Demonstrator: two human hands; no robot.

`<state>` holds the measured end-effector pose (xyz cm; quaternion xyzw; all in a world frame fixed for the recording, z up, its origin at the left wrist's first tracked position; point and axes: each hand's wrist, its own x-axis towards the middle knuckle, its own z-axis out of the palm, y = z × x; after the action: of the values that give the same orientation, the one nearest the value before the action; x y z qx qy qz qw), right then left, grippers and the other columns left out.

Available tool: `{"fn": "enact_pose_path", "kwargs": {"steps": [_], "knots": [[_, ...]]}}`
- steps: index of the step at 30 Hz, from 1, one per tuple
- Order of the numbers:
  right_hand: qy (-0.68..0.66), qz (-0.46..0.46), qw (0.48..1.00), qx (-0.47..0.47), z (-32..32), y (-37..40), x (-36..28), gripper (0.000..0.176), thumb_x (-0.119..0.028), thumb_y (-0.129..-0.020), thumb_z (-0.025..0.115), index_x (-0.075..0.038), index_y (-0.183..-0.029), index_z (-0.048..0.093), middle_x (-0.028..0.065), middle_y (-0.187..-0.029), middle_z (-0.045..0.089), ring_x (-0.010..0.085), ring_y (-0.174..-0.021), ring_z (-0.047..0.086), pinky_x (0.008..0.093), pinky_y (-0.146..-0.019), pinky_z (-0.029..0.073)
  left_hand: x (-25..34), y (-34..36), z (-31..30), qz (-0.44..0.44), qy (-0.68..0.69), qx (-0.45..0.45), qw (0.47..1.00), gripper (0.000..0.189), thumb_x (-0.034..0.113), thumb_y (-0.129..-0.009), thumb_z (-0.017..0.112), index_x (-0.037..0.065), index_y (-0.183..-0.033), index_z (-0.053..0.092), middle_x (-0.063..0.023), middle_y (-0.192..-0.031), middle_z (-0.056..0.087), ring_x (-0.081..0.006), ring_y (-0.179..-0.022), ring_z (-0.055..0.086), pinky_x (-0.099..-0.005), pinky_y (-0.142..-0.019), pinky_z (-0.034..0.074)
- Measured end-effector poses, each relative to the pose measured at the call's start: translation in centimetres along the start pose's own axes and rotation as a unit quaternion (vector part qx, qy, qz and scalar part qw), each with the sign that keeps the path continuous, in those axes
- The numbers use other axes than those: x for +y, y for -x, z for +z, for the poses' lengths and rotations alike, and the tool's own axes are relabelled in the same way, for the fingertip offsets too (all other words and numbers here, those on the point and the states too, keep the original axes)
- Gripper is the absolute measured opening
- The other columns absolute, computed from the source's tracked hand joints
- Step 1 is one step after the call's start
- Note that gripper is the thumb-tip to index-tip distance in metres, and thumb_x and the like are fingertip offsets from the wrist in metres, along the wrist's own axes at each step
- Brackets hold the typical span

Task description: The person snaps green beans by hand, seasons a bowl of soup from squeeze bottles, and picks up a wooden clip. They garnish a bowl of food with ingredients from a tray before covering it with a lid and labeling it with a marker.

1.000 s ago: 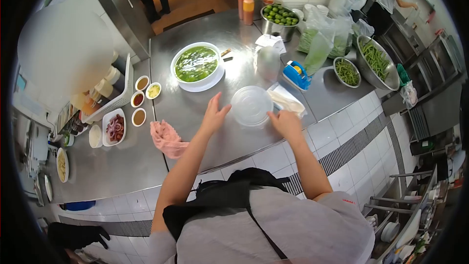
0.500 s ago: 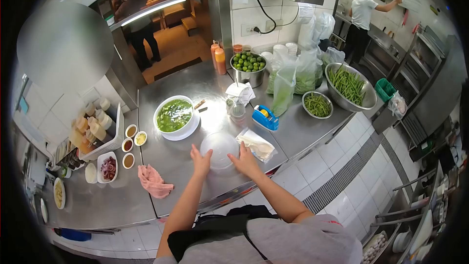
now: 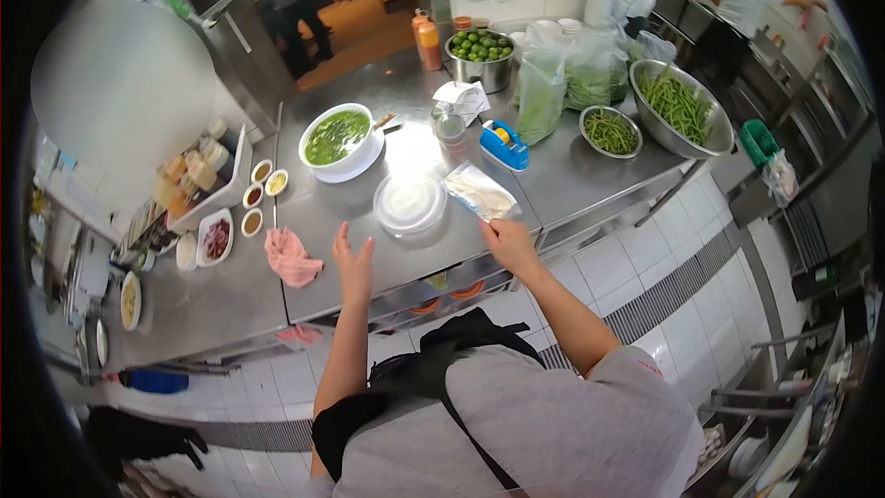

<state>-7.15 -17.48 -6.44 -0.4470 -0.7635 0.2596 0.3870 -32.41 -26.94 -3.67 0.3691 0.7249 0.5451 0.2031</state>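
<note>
A round, clear plastic container sits on the steel counter in front of me, with neither hand on it. My left hand hovers at its near left side, fingers apart and holding nothing. To the right of the container lies a flat white plastic packet. My right hand is closed at the packet's near corner, the fingertips pinching its edge. Farther back, a white bowl of green leafy soup rests on a white plate. A blue tape dispenser stands behind the packet.
A pink cloth and small sauce cups lie left. At the back are a pot of green limes, bagged greens and bowls of green beans. A co-worker stands far right.
Both hands have come off the container. My right hand has moved to the packet's corner and closed there; my left has drawn back, open. The view has tilted downward.
</note>
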Motion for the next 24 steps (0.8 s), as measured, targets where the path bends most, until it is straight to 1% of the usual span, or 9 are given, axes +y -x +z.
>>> {"fn": "enact_pose_path", "kwargs": {"steps": [3, 7, 10, 12, 14, 16, 18, 22, 24], "knots": [[-0.015, -0.053, 0.992, -0.113, 0.3, 1.0, -1.1, 0.025, -0.024, -0.080, 0.054, -0.002, -0.068, 0.056, 0.0163, -0.063, 0.057, 0.0353, -0.059, 0.055, 0.0426, -0.055, 0.041, 0.1, 3.3, -0.5, 0.027, -0.027, 0.019, 0.999, 0.053, 0.016, -0.076, 0.060, 0.005, -0.124, 0.039, -0.0167, -0.125, 0.032, -0.0270, -0.116, 0.031, -0.0358, -0.097, 0.027], [-0.060, -0.116, 0.981, -0.147, -0.5, 4.8, -1.7, 0.015, -0.020, -0.078, 0.057, -0.006, -0.084, 0.059, 0.0117, -0.075, 0.059, 0.0302, -0.068, 0.057, 0.0379, -0.059, 0.045, 1.4, 8.6, 0.0, 0.033, 0.007, 0.049, 0.998, 0.044, 0.014, -0.075, 0.060, 0.004, -0.116, 0.046, -0.0173, -0.125, 0.035, -0.0289, -0.121, 0.030, -0.0365, -0.099, 0.025], [-0.066, -0.122, 0.968, -0.208, -2.3, 8.0, -0.5, 0.011, -0.014, -0.077, 0.058, -0.005, -0.083, 0.060, 0.0103, -0.073, 0.057, 0.0249, -0.063, 0.057, 0.0333, -0.059, 0.045, 1.2, 12.9, 1.9, 0.011, 0.025, 0.052, 0.998, 0.040, 0.014, -0.075, 0.060, 0.004, -0.112, 0.049, -0.0174, -0.123, 0.037, -0.0289, -0.119, 0.033, -0.0363, -0.099, 0.025], [-0.053, -0.155, 0.963, -0.214, -3.7, 9.7, 1.2, 0.010, -0.015, -0.077, 0.059, -0.007, -0.083, 0.060, 0.0088, -0.072, 0.057, 0.0232, -0.062, 0.056, 0.0323, -0.058, 0.045, 1.4, 15.4, 3.5, 0.025, 0.019, 0.054, 0.998, 0.036, 0.013, -0.075, 0.061, 0.004, -0.109, 0.051, -0.0163, -0.120, 0.039, -0.0273, -0.115, 0.037, -0.0349, -0.097, 0.028], [-0.020, -0.134, 0.959, -0.249, -5.6, 10.9, 2.3, 0.011, -0.016, -0.077, 0.059, -0.007, -0.083, 0.060, 0.0104, -0.073, 0.056, 0.0252, -0.069, 0.058, 0.0346, -0.060, 0.046, 0.4, 17.0, 5.8, 0.028, 0.038, -0.007, 0.999, 0.039, 0.010, -0.076, 0.059, 0.005, -0.114, 0.049, -0.0075, -0.118, 0.041, -0.0171, -0.106, 0.042, -0.0289, -0.086, 0.034], [-0.056, -0.100, 0.959, -0.259, -8.1, 11.2, 2.3, 0.011, -0.016, -0.076, 0.060, -0.007, -0.082, 0.061, 0.0099, -0.072, 0.056, 0.0239, -0.067, 0.058, 0.0350, -0.059, 0.046, 1.3, 17.6, 8.6, 0.013, 0.126, -0.038, 0.991, 0.035, 0.007, -0.077, 0.058, 0.004, -0.111, 0.051, -0.0076, -0.116, 0.043, -0.0158, -0.104, 0.044, -0.0288, -0.085, 0.037], [-0.059, -0.102, 0.962, -0.244, -10.2, 10.9, 2.9, 0.011, -0.014, -0.076, 0.060, -0.006, -0.083, 0.061, 0.0094, -0.072, 0.056, 0.0238, -0.064, 0.057, 0.0337, -0.058, 0.045, 3.4, 17.8, 10.6, 0.038, 0.074, -0.057, 0.995, 0.032, 0.005, -0.078, 0.059, 0.004, -0.109, 0.052, -0.0078, -0.114, 0.044, -0.0149, -0.102, 0.045, -0.0286, -0.084, 0.042], [-0.064, -0.058, 0.981, -0.175, -15.1, 8.3, 5.1, 0.009, -0.012, -0.077, 0.059, -0.005, -0.082, 0.061, 0.0086, -0.071, 0.056, 0.0228, -0.060, 0.056, 0.0313, -0.054, 0.044, 8.9, 17.6, 16.1, 0.032, 0.170, -0.149, 0.974, 0.028, 0.011, -0.076, 0.060, 0.006, -0.104, 0.056, -0.0071, -0.110, 0.050, -0.0180, -0.100, 0.049, -0.0298, -0.085, 0.039], [-0.056, -0.074, 0.993, -0.071, -18.2, 6.4, 7.4, 0.007, -0.010, -0.077, 0.059, -0.005, -0.080, 0.060, 0.0087, -0.070, 0.056, 0.0217, -0.057, 0.055, 0.0306, -0.051, 0.043, 11.4, 17.1, 19.4, 0.082, 0.119, -0.209, 0.967, 0.027, 0.013, -0.077, 0.060, 0.006, -0.103, 0.056, -0.0078, -0.108, 0.052, -0.0192, -0.099, 0.050, -0.0305, -0.086, 0.039]]}}
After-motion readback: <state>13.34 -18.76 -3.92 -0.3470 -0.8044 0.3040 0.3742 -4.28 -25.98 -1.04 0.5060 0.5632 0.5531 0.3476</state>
